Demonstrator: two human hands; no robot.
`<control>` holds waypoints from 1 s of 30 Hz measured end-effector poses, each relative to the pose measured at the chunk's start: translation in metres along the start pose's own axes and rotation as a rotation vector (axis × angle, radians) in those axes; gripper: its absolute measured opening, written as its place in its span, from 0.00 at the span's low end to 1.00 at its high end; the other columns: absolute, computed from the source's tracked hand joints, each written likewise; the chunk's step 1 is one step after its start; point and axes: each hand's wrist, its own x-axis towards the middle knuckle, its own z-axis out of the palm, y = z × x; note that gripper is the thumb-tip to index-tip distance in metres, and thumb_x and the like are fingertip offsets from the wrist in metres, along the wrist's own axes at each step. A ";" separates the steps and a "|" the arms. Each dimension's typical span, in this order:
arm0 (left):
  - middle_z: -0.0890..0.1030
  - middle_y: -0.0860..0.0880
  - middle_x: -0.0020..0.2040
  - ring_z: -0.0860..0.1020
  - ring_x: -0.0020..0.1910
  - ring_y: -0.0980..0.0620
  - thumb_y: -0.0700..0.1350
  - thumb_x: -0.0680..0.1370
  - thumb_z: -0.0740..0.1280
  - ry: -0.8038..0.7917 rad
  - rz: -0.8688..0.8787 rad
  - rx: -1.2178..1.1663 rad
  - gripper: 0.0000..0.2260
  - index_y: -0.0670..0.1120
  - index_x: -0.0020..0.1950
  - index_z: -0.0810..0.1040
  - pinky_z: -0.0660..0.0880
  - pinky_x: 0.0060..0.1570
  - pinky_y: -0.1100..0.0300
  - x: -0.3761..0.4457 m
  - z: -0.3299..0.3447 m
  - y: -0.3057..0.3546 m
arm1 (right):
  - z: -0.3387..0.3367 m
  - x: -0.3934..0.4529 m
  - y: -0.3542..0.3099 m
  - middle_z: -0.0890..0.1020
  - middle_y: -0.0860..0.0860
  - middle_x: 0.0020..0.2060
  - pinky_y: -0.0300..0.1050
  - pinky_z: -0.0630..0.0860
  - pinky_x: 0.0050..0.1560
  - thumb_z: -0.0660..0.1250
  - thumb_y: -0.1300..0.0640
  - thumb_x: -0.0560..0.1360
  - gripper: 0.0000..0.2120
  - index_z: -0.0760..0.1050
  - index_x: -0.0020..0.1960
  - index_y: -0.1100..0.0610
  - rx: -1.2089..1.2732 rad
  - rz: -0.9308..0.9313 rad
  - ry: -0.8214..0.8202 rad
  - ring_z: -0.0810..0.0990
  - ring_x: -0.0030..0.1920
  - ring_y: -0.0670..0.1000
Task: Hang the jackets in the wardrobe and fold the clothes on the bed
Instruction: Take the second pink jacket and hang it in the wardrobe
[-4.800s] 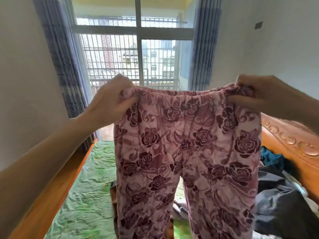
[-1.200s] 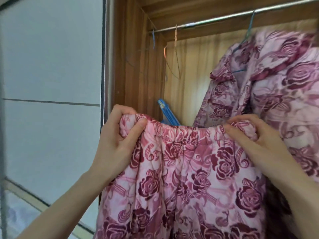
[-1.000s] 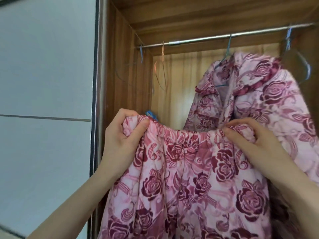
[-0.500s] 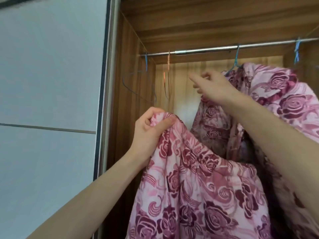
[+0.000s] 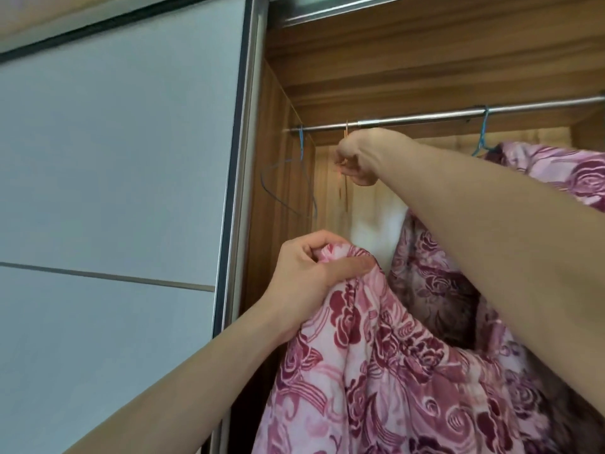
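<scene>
At the wardrobe rail (image 5: 458, 117), my right hand (image 5: 358, 157) pinches the orange wire hanger (image 5: 345, 188) (hanging step); my left hand (image 5: 311, 276) grips the floral trousers (image 5: 376, 371); next, unhook it.

A metal rail (image 5: 425, 117) runs across the open wooden wardrobe (image 5: 409, 60). An orange wire hanger (image 5: 345, 178) hangs from it at the right hand (image 5: 358, 157), an empty blue hanger (image 5: 299, 178) left of that hand, and a rose-print jacket (image 5: 556, 172) to its right.
</scene>
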 end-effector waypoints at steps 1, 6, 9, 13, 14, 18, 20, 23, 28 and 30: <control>0.85 0.34 0.45 0.85 0.44 0.37 0.35 0.70 0.80 -0.011 -0.001 0.005 0.08 0.38 0.47 0.84 0.83 0.49 0.46 0.000 -0.001 0.001 | 0.001 0.002 -0.002 0.72 0.50 0.36 0.35 0.71 0.41 0.56 0.61 0.84 0.13 0.68 0.41 0.56 0.033 0.013 0.000 0.71 0.30 0.45; 0.85 0.39 0.43 0.84 0.42 0.42 0.35 0.71 0.80 -0.062 -0.027 -0.012 0.08 0.41 0.46 0.84 0.82 0.47 0.50 -0.002 -0.002 0.001 | -0.006 0.023 0.011 0.78 0.56 0.47 0.39 0.70 0.38 0.56 0.66 0.83 0.08 0.74 0.54 0.62 0.097 -0.076 0.166 0.73 0.38 0.51; 0.84 0.39 0.43 0.84 0.41 0.43 0.35 0.71 0.79 -0.078 -0.029 0.007 0.09 0.39 0.48 0.83 0.81 0.46 0.52 -0.001 -0.005 -0.001 | -0.006 0.030 0.030 0.78 0.57 0.44 0.45 0.72 0.36 0.62 0.64 0.83 0.09 0.76 0.61 0.64 -0.028 -0.138 0.219 0.74 0.36 0.53; 0.85 0.39 0.42 0.85 0.40 0.44 0.35 0.70 0.79 -0.086 -0.021 0.039 0.10 0.35 0.49 0.82 0.82 0.43 0.55 0.000 -0.009 -0.001 | -0.007 0.037 0.056 0.82 0.57 0.53 0.47 0.75 0.47 0.65 0.60 0.82 0.11 0.78 0.62 0.64 -0.030 -0.186 0.329 0.81 0.53 0.59; 0.85 0.40 0.41 0.85 0.40 0.45 0.35 0.70 0.79 -0.082 -0.016 0.039 0.10 0.36 0.48 0.83 0.82 0.42 0.55 -0.001 -0.011 -0.001 | -0.007 0.039 0.063 0.83 0.58 0.55 0.46 0.75 0.47 0.63 0.60 0.82 0.12 0.79 0.60 0.63 -0.008 -0.190 0.337 0.82 0.54 0.60; 0.84 0.42 0.39 0.84 0.38 0.47 0.35 0.70 0.79 -0.077 0.004 0.047 0.08 0.38 0.46 0.84 0.80 0.38 0.59 -0.004 -0.012 -0.004 | -0.011 0.038 0.085 0.83 0.56 0.60 0.43 0.73 0.52 0.57 0.60 0.83 0.16 0.82 0.59 0.61 -0.010 -0.242 0.325 0.81 0.57 0.58; 0.85 0.41 0.40 0.84 0.38 0.47 0.35 0.70 0.79 -0.095 0.008 0.064 0.08 0.38 0.45 0.84 0.80 0.38 0.58 -0.004 -0.012 -0.005 | -0.015 0.039 0.090 0.83 0.56 0.61 0.41 0.71 0.53 0.56 0.61 0.84 0.16 0.82 0.59 0.60 -0.047 -0.274 0.334 0.80 0.59 0.58; 0.84 0.42 0.39 0.84 0.38 0.48 0.36 0.70 0.79 -0.099 0.040 0.074 0.07 0.41 0.44 0.84 0.79 0.38 0.59 -0.004 -0.013 -0.008 | -0.014 0.042 0.092 0.83 0.58 0.59 0.40 0.70 0.53 0.57 0.60 0.84 0.15 0.83 0.58 0.60 -0.094 -0.317 0.392 0.80 0.58 0.58; 0.83 0.43 0.38 0.82 0.36 0.50 0.34 0.71 0.78 -0.102 0.071 0.062 0.07 0.39 0.43 0.81 0.78 0.37 0.59 -0.003 -0.016 -0.011 | -0.010 0.045 0.089 0.81 0.60 0.60 0.43 0.68 0.52 0.58 0.57 0.84 0.13 0.81 0.60 0.58 -0.193 -0.336 0.492 0.78 0.61 0.64; 0.84 0.39 0.40 0.83 0.38 0.46 0.34 0.71 0.78 -0.106 0.069 0.063 0.08 0.37 0.45 0.81 0.81 0.39 0.56 -0.003 -0.017 -0.010 | -0.012 0.047 0.085 0.80 0.62 0.60 0.47 0.68 0.52 0.58 0.55 0.85 0.13 0.79 0.61 0.59 -0.196 -0.333 0.524 0.77 0.62 0.65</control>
